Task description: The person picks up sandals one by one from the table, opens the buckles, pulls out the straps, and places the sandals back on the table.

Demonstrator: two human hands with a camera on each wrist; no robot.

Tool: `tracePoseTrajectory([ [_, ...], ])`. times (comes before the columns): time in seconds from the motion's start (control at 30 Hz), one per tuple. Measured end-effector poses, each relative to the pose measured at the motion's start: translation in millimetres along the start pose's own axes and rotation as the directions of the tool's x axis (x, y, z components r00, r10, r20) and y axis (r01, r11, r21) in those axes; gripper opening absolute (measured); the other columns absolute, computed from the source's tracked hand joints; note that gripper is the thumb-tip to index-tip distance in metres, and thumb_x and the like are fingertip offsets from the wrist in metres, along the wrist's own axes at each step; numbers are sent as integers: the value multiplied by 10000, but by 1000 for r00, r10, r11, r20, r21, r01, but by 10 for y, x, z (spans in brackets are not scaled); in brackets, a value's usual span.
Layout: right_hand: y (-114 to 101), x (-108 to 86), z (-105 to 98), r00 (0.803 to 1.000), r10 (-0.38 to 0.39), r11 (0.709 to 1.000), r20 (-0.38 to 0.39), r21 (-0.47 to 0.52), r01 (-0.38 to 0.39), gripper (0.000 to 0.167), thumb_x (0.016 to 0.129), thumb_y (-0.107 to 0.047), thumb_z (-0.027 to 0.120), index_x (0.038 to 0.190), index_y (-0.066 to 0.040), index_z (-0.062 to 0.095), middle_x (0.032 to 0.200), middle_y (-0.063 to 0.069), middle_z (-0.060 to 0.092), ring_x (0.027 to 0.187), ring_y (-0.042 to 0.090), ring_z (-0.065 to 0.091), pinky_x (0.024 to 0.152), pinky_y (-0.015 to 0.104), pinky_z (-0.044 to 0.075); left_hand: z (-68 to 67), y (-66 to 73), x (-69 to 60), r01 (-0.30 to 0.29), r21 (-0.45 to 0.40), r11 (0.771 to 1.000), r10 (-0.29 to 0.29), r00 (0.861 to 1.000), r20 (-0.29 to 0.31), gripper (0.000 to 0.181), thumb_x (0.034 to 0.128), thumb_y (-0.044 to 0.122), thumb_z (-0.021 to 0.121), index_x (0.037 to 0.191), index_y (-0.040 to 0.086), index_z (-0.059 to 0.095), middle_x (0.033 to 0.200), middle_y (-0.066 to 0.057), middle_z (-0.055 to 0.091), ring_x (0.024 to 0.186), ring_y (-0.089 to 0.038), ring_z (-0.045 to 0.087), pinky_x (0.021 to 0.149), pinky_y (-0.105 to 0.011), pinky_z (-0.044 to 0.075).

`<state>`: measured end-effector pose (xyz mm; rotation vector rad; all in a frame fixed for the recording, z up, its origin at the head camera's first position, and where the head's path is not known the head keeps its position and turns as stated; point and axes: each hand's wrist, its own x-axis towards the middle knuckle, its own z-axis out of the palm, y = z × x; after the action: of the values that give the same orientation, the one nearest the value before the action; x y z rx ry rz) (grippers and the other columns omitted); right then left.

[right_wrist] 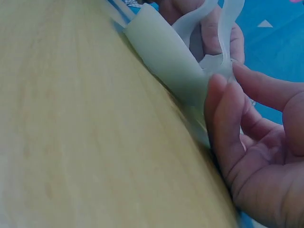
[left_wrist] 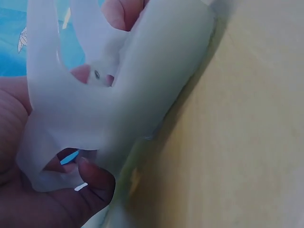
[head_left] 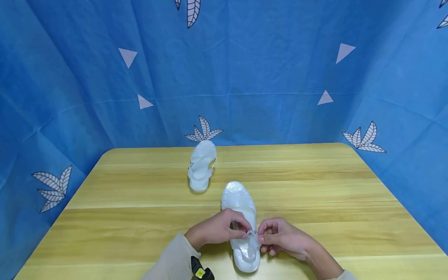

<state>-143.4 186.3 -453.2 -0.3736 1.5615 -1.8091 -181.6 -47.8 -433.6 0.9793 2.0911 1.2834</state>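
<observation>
A white, semi-translucent sandal (head_left: pixel 238 197) lies on the table in front of me, its heel end toward the far side. My left hand (head_left: pixel 224 228) reaches over it from the left and pinches a strap near a small silver buckle (head_left: pixel 251 232). On the other side, my right hand (head_left: pixel 285 238) pinches strap material at the sandal's right edge between thumb and fingers. In the left wrist view, the left thumb (left_wrist: pixel 97 183) bends against the strap loops. The right wrist view shows the right fingers (right_wrist: pixel 227 118) at the sandal's side, partly hiding the strap.
A matching white sandal (head_left: pixel 200 171) with a buckle lies farther back, left of centre. The light wooden table (head_left: pixel 332 186) ends at a blue patterned cloth (head_left: pixel 266 77) behind and at the sides. A black band with a yellow part (head_left: pixel 200 272) is on the left wrist.
</observation>
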Motion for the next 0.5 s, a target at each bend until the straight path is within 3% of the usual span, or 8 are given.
tracePoseTrajectory([
  [0.13,27,10,-31,998,-44,998,40,49,42,38,909,-56,571,947,-52,574,823,10,605,740,93,585,648,206,518,20,-11,-5,20,-47,999,-20,1000,-13,138,866,105,663,989,74,718,947,27,669,858,-18,574,791,-202,478],
  [0.3,71,33,-37,990,-107,990,87,103,98,106,936,-22,501,971,-68,589,844,-14,594,756,72,569,675,201,507,44,-22,-4,23,-76,997,-25,999,-32,140,867,101,660,993,76,717,957,19,666,873,-31,574,797,-206,477],
  [0.5,85,53,-20,988,-128,986,88,123,116,118,940,-27,496,983,-62,601,849,-20,614,744,59,577,667,193,508,48,-28,0,5,-80,997,-8,999,-43,145,864,89,662,997,77,718,955,3,663,868,-36,570,791,-209,482],
])
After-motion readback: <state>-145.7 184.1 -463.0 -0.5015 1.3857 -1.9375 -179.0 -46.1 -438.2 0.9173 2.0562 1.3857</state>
